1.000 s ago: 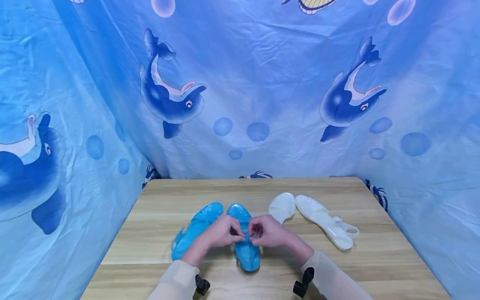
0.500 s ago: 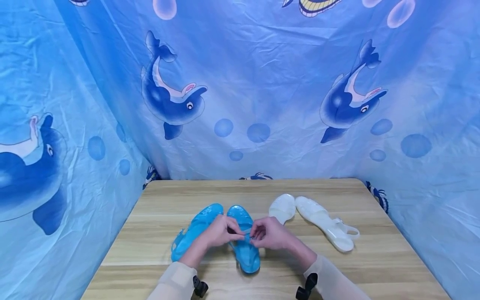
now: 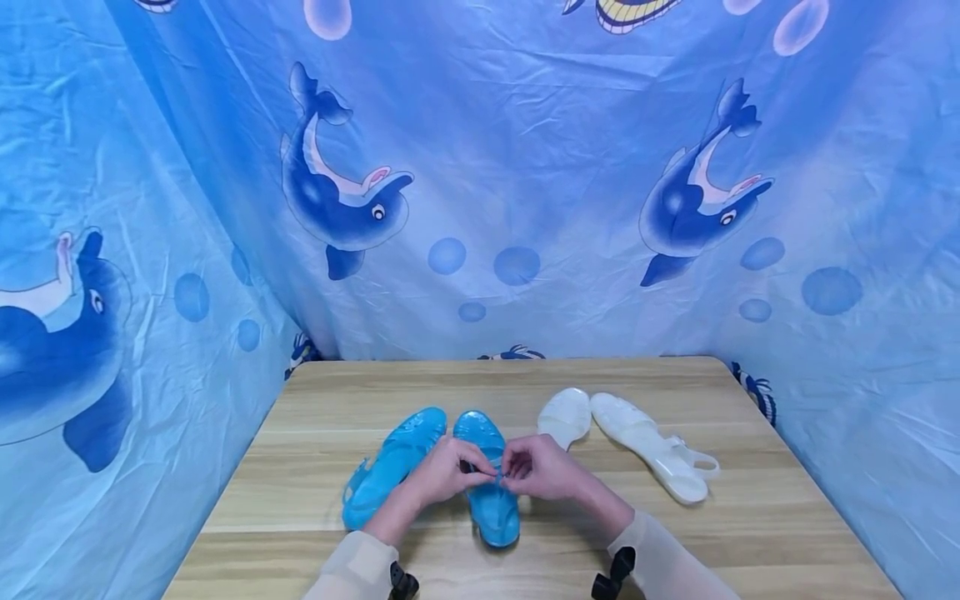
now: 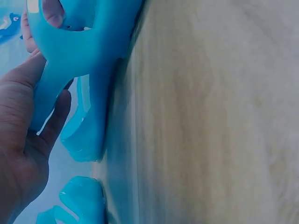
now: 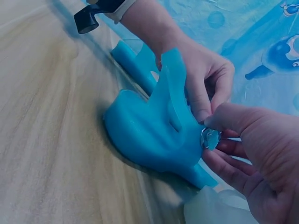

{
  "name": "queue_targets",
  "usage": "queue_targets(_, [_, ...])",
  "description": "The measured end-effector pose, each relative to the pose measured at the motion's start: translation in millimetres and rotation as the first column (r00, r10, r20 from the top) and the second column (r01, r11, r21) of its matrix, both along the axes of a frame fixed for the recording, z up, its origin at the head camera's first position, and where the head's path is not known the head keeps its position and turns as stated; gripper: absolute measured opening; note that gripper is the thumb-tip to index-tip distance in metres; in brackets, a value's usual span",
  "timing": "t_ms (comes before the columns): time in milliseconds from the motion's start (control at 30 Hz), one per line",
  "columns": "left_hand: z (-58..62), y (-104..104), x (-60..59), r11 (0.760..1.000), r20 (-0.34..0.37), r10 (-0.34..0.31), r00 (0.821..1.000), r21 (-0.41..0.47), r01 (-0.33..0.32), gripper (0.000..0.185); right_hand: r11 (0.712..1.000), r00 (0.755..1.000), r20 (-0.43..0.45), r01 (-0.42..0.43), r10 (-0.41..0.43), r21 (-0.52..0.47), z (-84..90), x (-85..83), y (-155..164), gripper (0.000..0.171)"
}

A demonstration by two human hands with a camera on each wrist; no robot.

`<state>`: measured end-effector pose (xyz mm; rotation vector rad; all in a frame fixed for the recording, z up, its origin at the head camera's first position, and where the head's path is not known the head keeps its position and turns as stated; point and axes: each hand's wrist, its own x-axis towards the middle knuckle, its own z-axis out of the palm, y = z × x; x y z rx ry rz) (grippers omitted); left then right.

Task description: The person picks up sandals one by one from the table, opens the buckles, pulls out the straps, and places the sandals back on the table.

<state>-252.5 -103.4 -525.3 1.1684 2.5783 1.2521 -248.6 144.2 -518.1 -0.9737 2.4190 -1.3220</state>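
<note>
A blue jelly sandal [image 3: 497,518] lies on the table in the middle of the head view, toe pointing away. Over it my left hand [image 3: 442,470] pinches its ankle strap [image 4: 44,100] between thumb and fingers. Facing it, my right hand [image 3: 546,468] pinches the small metal buckle [image 5: 211,138] at the other side of the strap, plainest in the right wrist view. The fingertips of both hands almost meet at the buckle. How far the strap end runs through the buckle is hidden by the fingers.
Just left lies the other blue sandal [image 3: 386,479], partly behind my left forearm. To the right rest two white sandals, one [image 3: 564,417] partly behind my right hand and one [image 3: 652,450] angled outward. A blue dolphin-print curtain [image 3: 480,167] surrounds the wooden table [image 3: 315,550].
My left hand has shifted slightly right, closing the small gap to my right hand where a piece of strap showed half a second ago. The right hand stays nearly in place.
</note>
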Motion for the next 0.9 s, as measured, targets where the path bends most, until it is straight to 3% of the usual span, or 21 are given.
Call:
queue_targets(167, [-0.6,-10,-0.7,1.000,-0.035,0.010,0.999,0.000,-0.010,0.006,1.000,1.000,-0.027,-0.014,0.014,0.004,-1.1,1.7,-1,0.015])
queue_targets(400, [11.6,-9,-3.1,0.987,-0.077,0.096,0.992,-0.120,-0.105,0.004,1.000,0.999,-0.053,0.012,-0.012,0.003,-1.2,2.8,-2,0.014])
queue_targets(667, [11.2,-11,-5.3,0.986,-0.039,0.170,0.985,0.010,-0.169,0.002,0.998,0.998,0.003,0.059,-0.059,-0.027,-4.2,4.6,4,0.008])
queue_targets(800, [14.5,-17,-2.7,0.958,-0.024,0.283,0.959,0.052,-0.281,0.002,0.997,0.997,-0.017,0.073,-0.073,-0.007,-3.2,6.7,3,0.008])
queue_targets(900, [17.8,-18,0.3,0.942,-0.008,0.333,0.943,0.046,-0.332,0.012,0.996,0.995,-0.074,0.077,-0.073,0.049,1.7,11.1,-1,0.005])
